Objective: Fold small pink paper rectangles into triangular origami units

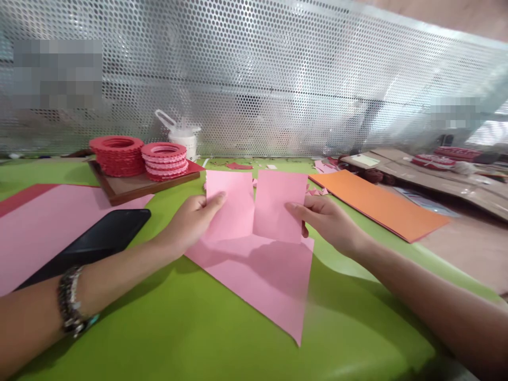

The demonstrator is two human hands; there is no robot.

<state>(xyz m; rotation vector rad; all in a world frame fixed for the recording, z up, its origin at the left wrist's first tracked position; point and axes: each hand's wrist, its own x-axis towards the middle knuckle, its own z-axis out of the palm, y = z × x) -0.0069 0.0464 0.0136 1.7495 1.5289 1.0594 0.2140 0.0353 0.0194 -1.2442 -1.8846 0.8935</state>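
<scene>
Between thumb and fingers, my left hand (202, 214) grips a pink paper piece (234, 206) by its left edge. A second pink paper piece (278, 198) is pinched at its right side by my right hand (317, 211). Both pieces are held up side by side, with a narrow gap near their top. Below them a larger pink sheet (270, 280) lies on the green table (159, 317), its pointed corner toward me. Small pink scraps show just behind the held pieces.
A brown tray (159, 186) at the back left bears stacks of red rings (119, 156). Nearby are a white cup (184, 143), a black phone-like object (115, 227) and pink sheets (47, 222). Orange sheets (381, 203) and cardboard (468, 182) lie right. A perforated metal panel (246, 69) stands behind.
</scene>
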